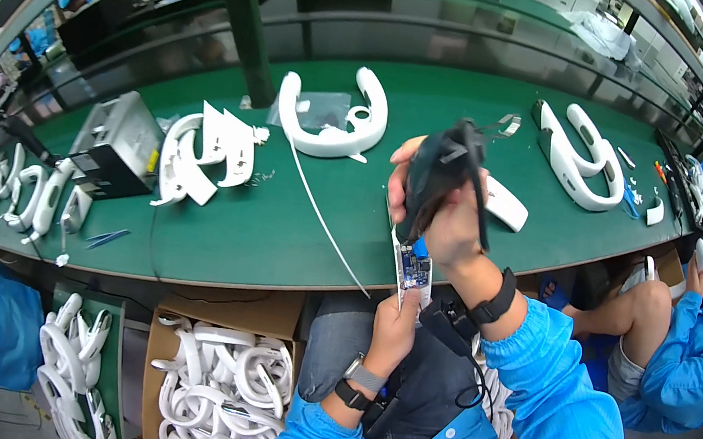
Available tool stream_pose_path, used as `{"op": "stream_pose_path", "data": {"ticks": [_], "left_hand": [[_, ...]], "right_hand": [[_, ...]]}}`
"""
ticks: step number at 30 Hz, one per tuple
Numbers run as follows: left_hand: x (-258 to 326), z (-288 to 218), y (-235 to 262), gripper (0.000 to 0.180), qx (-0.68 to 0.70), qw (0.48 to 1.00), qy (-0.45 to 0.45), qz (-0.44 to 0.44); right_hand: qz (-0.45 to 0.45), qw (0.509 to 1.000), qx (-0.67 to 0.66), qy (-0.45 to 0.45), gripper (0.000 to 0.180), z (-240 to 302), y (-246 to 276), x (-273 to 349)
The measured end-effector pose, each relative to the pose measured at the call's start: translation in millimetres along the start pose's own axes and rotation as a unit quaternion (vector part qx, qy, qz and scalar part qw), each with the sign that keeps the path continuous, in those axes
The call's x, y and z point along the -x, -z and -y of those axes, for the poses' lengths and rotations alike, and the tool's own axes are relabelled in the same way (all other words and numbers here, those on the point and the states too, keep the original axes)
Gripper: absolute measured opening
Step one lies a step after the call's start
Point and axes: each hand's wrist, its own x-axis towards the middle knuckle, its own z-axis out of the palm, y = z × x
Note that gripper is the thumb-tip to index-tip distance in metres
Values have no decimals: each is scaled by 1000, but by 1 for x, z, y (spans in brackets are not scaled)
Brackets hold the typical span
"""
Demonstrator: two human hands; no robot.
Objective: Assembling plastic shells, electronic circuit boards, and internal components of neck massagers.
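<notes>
Over my lap, just off the table's front edge, my left hand (395, 323) grips the lower end of a white casing with a blue circuit board (414, 270) in it. My right hand (455, 230) is wrapped round a bulky black object (436, 176) above the board; its exact kind is hidden by the hand and the angle. A small blue part shows between the right hand and the board. Beside the right hand, a white curved cover (504, 205) lies on the table. A thin white strip (324, 212) runs from a white U-shaped housing (327, 142) toward the casing.
More white housings (582, 166) lie on the green table (290, 246), with tweezers (107, 239) and a grey metal box (115, 145) at left. Below, a cardboard box (152, 391) holds many white rings. A green post (242, 12) rises behind; co-workers in blue sit at both sides.
</notes>
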Motion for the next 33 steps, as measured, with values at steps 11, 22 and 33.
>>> {"op": "stream_pose_path", "data": {"ticks": [11,22,33], "left_hand": [[11,-17,17,59,-4,974,-57,219],[32,-27,18,51,-60,991,7,123],[82,-135,-2,62,55,988,64,131]], "right_hand": [[-241,884,356,186,36,90,95,24],[-462,867,-136,-124,55,19,248,110],[-132,952,271,-53,47,47,103,143]]}}
